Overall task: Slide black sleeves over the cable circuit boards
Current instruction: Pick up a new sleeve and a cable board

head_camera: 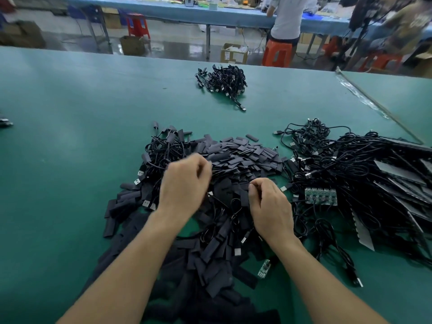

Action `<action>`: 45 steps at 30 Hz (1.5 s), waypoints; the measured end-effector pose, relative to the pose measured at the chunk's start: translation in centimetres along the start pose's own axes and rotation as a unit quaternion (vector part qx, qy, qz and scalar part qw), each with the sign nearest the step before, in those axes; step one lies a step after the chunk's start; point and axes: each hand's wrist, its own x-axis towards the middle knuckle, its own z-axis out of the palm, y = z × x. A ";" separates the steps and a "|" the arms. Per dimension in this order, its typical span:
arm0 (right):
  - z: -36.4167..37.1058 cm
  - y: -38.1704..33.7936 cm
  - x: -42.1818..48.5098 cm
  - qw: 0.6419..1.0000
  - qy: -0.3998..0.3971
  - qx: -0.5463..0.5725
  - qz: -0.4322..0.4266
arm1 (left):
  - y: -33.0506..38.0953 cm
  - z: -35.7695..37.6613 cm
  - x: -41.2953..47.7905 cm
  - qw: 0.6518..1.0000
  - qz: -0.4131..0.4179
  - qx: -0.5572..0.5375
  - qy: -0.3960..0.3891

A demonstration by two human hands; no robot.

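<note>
The green table bears a heap of black sleeves; right of the heap a cable tangle, beyond it a small cable bundle.

Flat black sleeves lie in a loose heap. Right of the heap sprawls a tangle of black cables with a green circuit-board panel. A single board lies at the heap's near edge. A smaller cable bundle sits well beyond the heap.
</note>
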 end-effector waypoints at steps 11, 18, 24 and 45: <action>-2.9 0.8 0.9 0.954 -0.005 -0.200 0.224 | -3.0 -3.1 5.5 0.973 -0.229 0.010 -0.023; -4.4 1.4 2.1 0.946 -0.037 -0.184 0.265 | -1.9 -1.8 1.1 0.994 -0.083 0.027 0.073; -4.6 1.6 2.4 0.966 0.005 -0.080 0.246 | -0.5 -0.7 -1.3 0.994 0.033 -0.074 0.068; -5.0 -0.5 2.6 0.946 -0.118 0.270 0.137 | 3.1 5.6 -4.1 0.866 -0.228 -0.419 -0.152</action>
